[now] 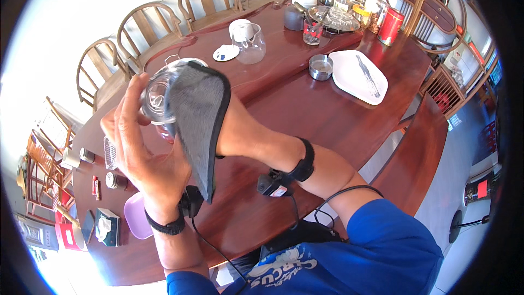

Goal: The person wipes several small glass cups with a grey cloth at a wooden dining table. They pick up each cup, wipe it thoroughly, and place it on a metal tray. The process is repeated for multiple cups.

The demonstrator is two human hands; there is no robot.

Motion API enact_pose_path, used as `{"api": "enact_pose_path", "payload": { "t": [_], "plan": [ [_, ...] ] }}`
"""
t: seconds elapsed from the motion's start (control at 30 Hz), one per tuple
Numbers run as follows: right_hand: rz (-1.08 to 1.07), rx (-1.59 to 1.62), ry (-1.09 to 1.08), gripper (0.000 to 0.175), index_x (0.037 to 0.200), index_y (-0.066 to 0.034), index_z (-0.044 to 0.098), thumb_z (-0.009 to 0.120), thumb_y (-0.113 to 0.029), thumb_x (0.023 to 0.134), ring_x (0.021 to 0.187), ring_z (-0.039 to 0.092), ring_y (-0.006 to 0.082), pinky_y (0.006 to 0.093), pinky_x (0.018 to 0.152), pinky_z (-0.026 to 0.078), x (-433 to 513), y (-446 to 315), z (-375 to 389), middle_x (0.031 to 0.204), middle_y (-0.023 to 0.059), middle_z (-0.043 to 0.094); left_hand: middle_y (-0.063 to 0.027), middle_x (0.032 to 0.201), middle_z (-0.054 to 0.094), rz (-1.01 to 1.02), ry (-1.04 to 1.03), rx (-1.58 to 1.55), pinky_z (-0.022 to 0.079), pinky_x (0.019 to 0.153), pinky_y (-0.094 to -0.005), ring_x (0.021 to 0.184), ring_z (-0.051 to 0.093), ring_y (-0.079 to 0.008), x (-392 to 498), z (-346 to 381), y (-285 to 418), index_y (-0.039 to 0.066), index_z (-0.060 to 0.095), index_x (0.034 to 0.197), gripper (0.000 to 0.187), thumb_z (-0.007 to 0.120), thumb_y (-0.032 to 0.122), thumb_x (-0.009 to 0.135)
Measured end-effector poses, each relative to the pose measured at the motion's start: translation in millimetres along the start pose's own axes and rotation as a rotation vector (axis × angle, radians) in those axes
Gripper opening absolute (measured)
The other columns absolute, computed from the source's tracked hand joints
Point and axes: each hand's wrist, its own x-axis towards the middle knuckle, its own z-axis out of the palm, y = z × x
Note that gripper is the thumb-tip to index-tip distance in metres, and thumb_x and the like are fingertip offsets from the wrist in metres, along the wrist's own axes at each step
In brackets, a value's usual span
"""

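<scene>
My left hand (pixel 137 143) is raised over the table with its fingers curled around a clear glass vessel (pixel 155 100). A dark grey cloth (pixel 196 106) with a black edge hangs against the glass and covers its right side. My right hand (pixel 231 131) is at the cloth from behind; its fingers are hidden by it. Beyond them on the table stand a round clear glass pitcher (pixel 250 49), a white cup (pixel 239 28) and a white lid (pixel 226 53) with a blue mark. A pale round rim (pixel 192 61) shows partly behind the cloth.
On the dark red wooden table (pixel 278 119), a white plate (pixel 348 73) and a steel bowl (pixel 321 67) lie to the right. A purple tray (pixel 137 217), a tissue box (pixel 108 229) and a lidded jar (pixel 116 180) lie left. Wooden chairs (pixel 149 26) line the far side.
</scene>
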Motion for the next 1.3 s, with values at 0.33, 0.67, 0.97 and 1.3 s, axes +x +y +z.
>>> {"api": "enact_pose_path", "payload": {
  "t": [0.33, 0.67, 0.97, 1.3],
  "plan": [
    [0.236, 0.45, -0.028, 0.046, 0.119, -0.0026, 0.068, 0.087, -0.016, 0.079, 0.11, 0.068, 0.0293, 0.0417, 0.104, 0.051, -14.1, -1.9, 1.1, 0.118, 0.0113, 0.07, -0.0207, 0.143, 0.065, 0.04, -0.248, -0.34, 0.054, 0.104, -0.0428, 0.123, 0.067, -0.0322, 6.9, -23.4, -19.0, 0.005, 0.072, 0.139, 0.07, 0.094, 0.009, 0.073],
    [0.054, 0.163, -0.126, 0.034, 0.113, -0.0021, 0.071, 0.082, -0.014, 0.083, 0.089, 0.074, 0.0332, 0.0391, 0.082, 0.059, -6.9, -10.4, -13.8, 0.097, 0.013, 0.076, -0.0167, 0.126, 0.072, -0.366, -0.385, -0.771, 0.054, 0.102, -0.0364, 0.117, 0.068, -0.0217, 3.9, -43.4, -23.2, -0.009, 0.061, 0.141, 0.072, 0.091, 0.032, 0.089],
    [-0.26, -0.155, -0.04, 0.028, 0.095, -0.0063, 0.063, 0.08, -0.028, 0.088, 0.065, 0.069, 0.0281, 0.0406, 0.055, 0.054, 3.1, -17.1, -14.8, 0.076, 0.0099, 0.065, -0.0037, 0.097, 0.069, -0.842, -0.398, -0.637, 0.047, 0.066, -0.0231, 0.079, 0.061, -0.0076, 2.0, -40.6, -7.2, -0.003, 0.069, 0.127, 0.063, 0.045, 0.054, 0.116],
    [0.435, 0.4, -0.013, 0.027, 0.113, 0.002, 0.069, 0.081, -0.009, 0.091, 0.089, 0.074, 0.0175, 0.0364, 0.077, 0.058, 6.4, -10.0, -11.5, 0.099, 0.0121, 0.077, -0.0175, 0.141, 0.062, -0.366, -0.273, -0.744, 0.056, 0.081, -0.0269, 0.101, 0.064, -0.0144, -2.0, -22.3, -6.2, -0.002, 0.045, 0.154, 0.063, 0.075, 0.012, 0.101]
  ]
}}
